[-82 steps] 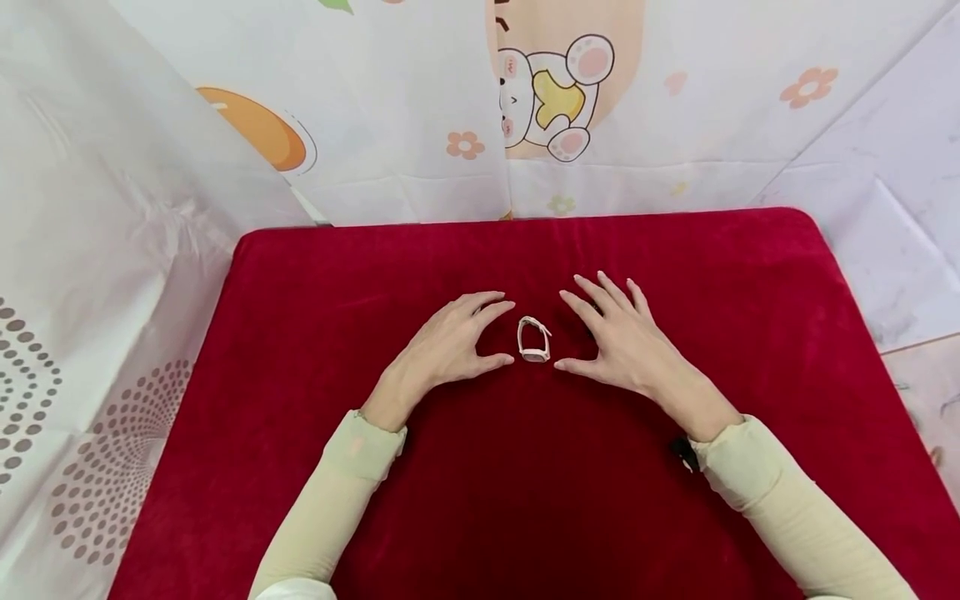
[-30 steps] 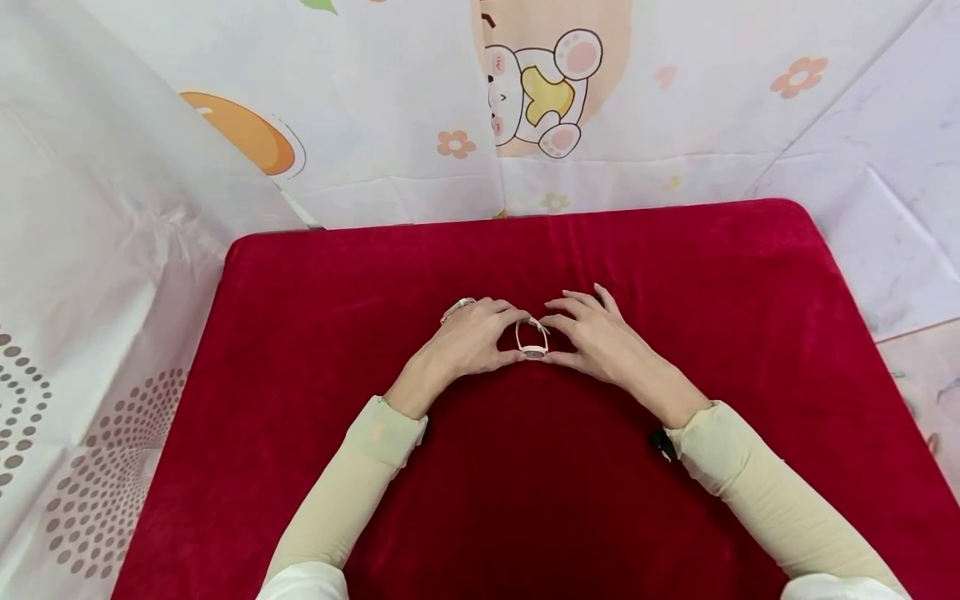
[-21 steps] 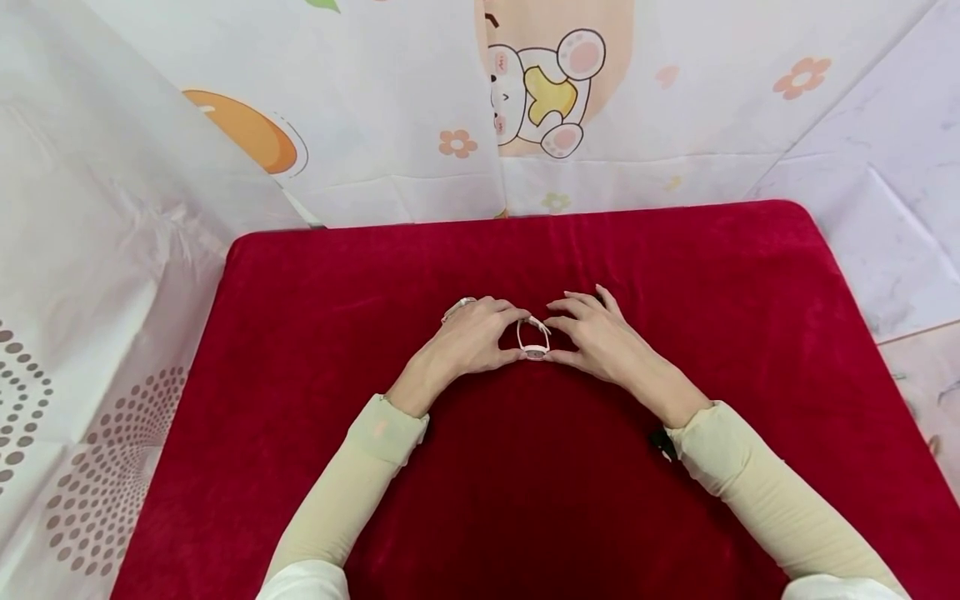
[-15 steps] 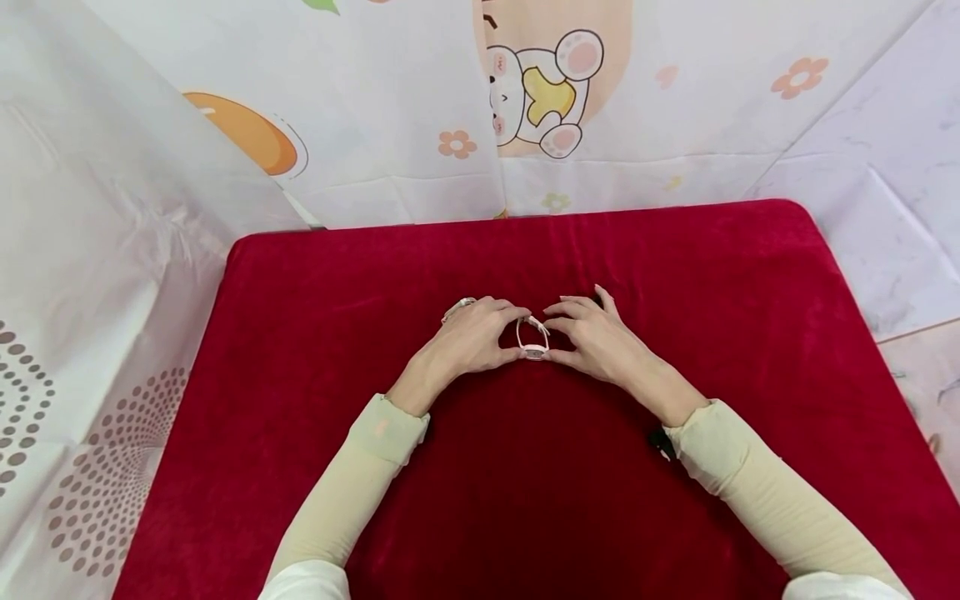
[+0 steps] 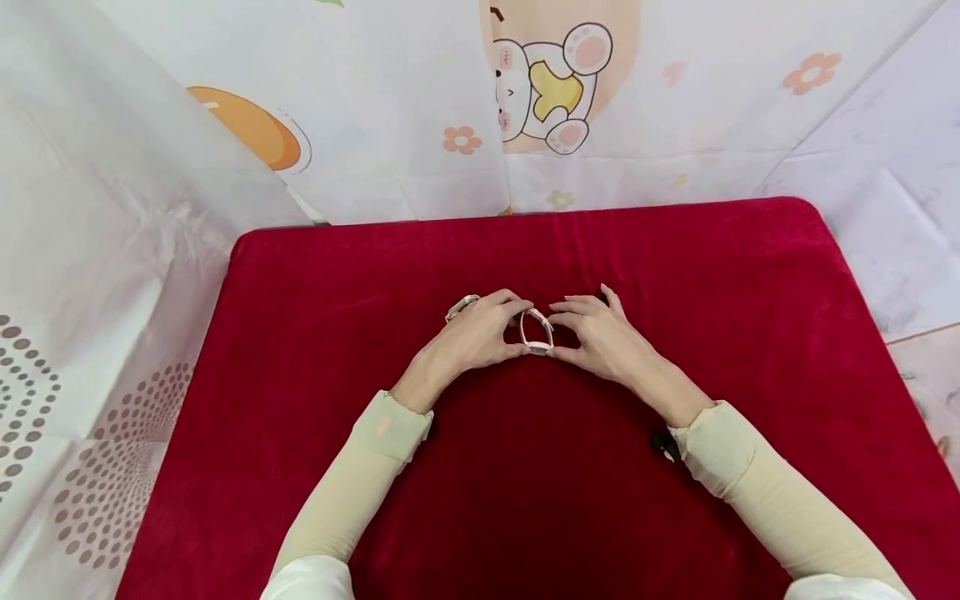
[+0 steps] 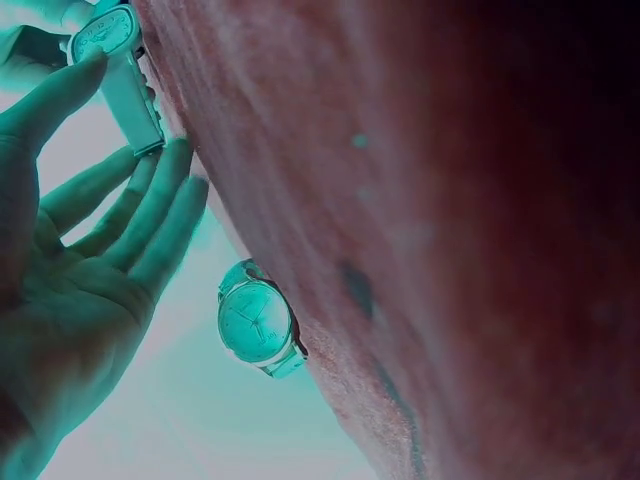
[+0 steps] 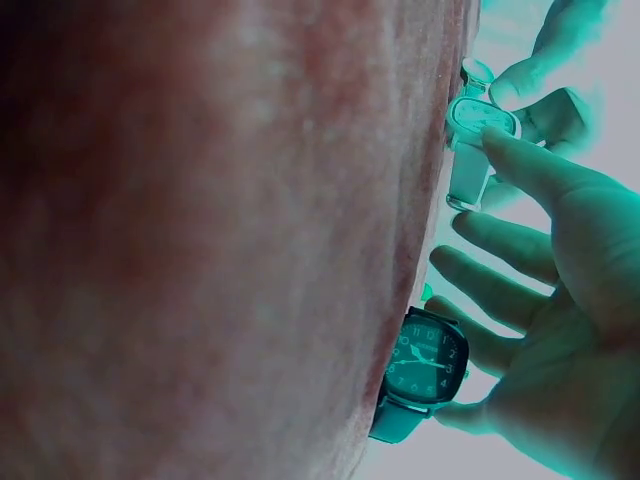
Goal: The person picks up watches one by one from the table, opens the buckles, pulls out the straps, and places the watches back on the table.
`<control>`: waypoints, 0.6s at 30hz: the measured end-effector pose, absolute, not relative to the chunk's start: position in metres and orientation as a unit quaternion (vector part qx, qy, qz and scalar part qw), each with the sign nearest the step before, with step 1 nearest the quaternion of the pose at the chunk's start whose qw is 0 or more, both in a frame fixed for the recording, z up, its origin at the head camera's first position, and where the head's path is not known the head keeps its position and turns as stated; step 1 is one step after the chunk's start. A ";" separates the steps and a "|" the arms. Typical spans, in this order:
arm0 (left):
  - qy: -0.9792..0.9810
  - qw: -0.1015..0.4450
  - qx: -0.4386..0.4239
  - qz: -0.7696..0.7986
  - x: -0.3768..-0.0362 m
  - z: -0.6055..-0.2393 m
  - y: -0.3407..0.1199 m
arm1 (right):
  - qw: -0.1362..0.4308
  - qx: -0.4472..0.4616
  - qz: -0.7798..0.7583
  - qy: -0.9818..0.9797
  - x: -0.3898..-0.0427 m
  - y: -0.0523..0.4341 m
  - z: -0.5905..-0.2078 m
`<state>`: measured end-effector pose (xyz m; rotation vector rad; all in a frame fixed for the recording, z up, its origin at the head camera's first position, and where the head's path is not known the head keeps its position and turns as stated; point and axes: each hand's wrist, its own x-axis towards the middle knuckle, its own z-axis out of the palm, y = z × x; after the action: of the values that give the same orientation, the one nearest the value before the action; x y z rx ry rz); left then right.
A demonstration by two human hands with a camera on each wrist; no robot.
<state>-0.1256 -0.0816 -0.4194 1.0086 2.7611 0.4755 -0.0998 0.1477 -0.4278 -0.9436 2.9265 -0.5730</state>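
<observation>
Red cloth [image 5: 525, 500] — plush, matt

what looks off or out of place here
Nothing stands out. Both hands, left hand and right hand, pinch a small pale wristwatch on the red cloth; two more watches lie beside them.

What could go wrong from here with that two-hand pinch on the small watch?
1. Both the left hand and the right hand hold the small watch only at fingertips, so it may slip onto the red cloth.
2. A silver watch lies by the left fingers and a dark-dial watch by the right; either hand could knock them.
3. Opposed pulling might strain the strap.
</observation>
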 end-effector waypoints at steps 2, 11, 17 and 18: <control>0.921 0.086 0.335 0.179 -0.126 -0.419 -0.083 | 0.009 -0.296 -0.190 0.936 -0.100 0.146 -0.427; 0.900 0.104 0.311 0.287 -0.128 -0.420 -0.084 | -0.001 -0.282 -0.238 0.929 -0.101 0.145 -0.427; 0.872 0.134 0.296 0.366 -0.130 -0.421 -0.083 | -0.002 -0.278 -0.259 0.925 -0.102 0.145 -0.428; 0.869 0.135 0.295 0.373 -0.130 -0.421 -0.083 | -0.001 -0.276 -0.263 0.924 -0.102 0.145 -0.428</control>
<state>-0.1298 -0.0832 -0.4210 0.8556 2.5181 1.0795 -0.1022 0.1453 -0.4278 -0.8682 2.9050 -0.8268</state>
